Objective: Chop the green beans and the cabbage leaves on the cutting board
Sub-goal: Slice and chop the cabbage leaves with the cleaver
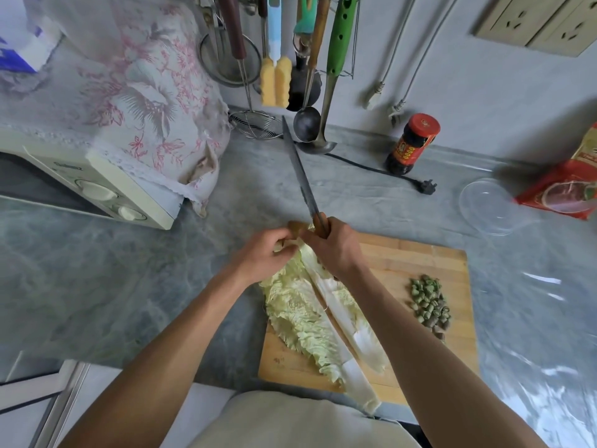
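Left hand: fingers curled, pinching the far base end of the cabbage. Right hand: fingers wrapped tight round the knife handle, blade raised and pointing away over the worktop. The cabbage lies on the left part of the board, long axis running from near edge to far, leafy tip overhanging toward the person. Cut beans sit piled at the right. Recommended: keep left fingertips tucked back, bring the blade down across the axis, working in even strips.
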`<state>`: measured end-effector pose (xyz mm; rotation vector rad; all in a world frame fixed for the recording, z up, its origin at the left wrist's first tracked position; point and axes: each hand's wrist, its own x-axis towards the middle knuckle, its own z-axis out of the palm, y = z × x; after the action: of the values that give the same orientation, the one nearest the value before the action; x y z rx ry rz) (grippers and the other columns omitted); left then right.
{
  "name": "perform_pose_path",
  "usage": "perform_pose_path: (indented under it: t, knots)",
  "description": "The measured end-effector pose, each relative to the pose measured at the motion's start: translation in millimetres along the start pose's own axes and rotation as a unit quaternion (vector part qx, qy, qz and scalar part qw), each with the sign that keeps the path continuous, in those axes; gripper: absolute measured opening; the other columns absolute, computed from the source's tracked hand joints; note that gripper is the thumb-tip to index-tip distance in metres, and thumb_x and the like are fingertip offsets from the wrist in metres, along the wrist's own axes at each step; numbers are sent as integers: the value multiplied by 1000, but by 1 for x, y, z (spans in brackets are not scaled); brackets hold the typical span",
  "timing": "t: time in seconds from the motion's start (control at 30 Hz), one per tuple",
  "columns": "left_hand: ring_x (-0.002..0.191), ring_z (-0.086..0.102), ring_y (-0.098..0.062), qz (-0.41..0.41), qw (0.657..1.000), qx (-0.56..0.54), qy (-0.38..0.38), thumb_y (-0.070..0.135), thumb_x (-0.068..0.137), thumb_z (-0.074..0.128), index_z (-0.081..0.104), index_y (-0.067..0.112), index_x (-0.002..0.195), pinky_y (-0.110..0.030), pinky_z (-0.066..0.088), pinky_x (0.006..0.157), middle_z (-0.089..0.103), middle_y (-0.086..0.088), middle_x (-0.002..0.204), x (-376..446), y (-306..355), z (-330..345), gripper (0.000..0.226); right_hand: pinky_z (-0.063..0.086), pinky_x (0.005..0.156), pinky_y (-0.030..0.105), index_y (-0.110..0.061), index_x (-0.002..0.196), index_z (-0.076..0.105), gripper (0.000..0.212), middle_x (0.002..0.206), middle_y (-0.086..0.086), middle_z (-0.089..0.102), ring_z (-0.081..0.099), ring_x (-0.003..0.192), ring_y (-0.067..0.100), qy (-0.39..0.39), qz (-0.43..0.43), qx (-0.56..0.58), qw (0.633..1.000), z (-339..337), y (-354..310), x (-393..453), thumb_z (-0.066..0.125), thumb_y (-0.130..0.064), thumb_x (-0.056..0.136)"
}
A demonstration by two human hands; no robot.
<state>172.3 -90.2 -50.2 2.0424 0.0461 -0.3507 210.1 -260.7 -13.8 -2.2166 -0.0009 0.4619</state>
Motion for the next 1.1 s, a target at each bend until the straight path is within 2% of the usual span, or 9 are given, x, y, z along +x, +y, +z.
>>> perform_pose_path:
  t: [0.07,0.2,0.27,0.43,0.6,0.73,0.87,1.0,1.1]
  knots:
    - [89,61,11,4,1000,0,0,21,97,62,66,27,98,-7,42,72,67,18,95,-2,3,-1,7,38,46,25,-11,80,52,33,69,4,58,50,54,17,-9,17,11,1000,3,0,3,74,-35,85]
    - [86,66,-9,-20,1000,1,3,25,98,61,69,20,98,-25,49,74,71,3,93,-1,5,-3,10,37,37,20,-4,97,59,28,70,8,62,51,40,5,-30,23,42,998,1,3,0,74,-26,85]
    - [81,65,-12,-32,999,7,8,28,98,61,69,20,97,-20,47,67,71,2,89,0,6,-3,11,36,34,19,-6,103,61,22,67,7,62,50,36,2,-53,18,62,996,-2,5,-2,70,-15,85]
    - [56,48,-5,-54,999,-1,-4,27,98,61,66,16,88,-19,35,52,58,1,70,2,11,-1,15,41,49,22,-8,94,61,13,83,6,68,56,59,11,-70,-10,6,997,-2,8,5,69,-8,83]
    - [49,46,3,-72,997,-6,28,22,97,61,64,16,81,-15,33,50,51,9,62,-1,11,-4,18,36,49,23,-10,84,52,9,70,-2,53,48,61,14,-39,-11,-49,998,2,10,13,59,-11,90]
    - [71,60,-14,-109,992,-18,64,24,96,61,70,13,95,-30,44,64,67,-1,81,-3,-6,-11,14,48,56,37,-6,88,55,10,79,5,64,58,67,26,-33,0,-23,999,-3,13,15,61,-14,90]
    - [87,63,-10,-107,990,-27,83,28,97,61,65,17,113,-24,49,73,67,5,100,-6,-11,-9,19,57,66,43,-7,98,61,26,99,8,72,67,78,30,-42,-5,-8,999,-8,14,9,74,-25,85]
    - [105,58,-6,-67,982,10,179,22,97,61,61,17,122,1,38,78,63,4,117,-8,-9,-7,26,46,57,38,-12,82,55,33,71,3,59,55,60,23,-29,-16,-5,999,-16,19,-3,75,-39,84]
    - [108,59,-11,11,978,62,198,15,95,63,65,13,118,0,38,83,65,-2,117,-15,-5,-5,23,38,53,32,-16,71,46,39,59,-3,49,44,51,15,-3,-20,19,1000,-27,25,-18,70,-40,88]
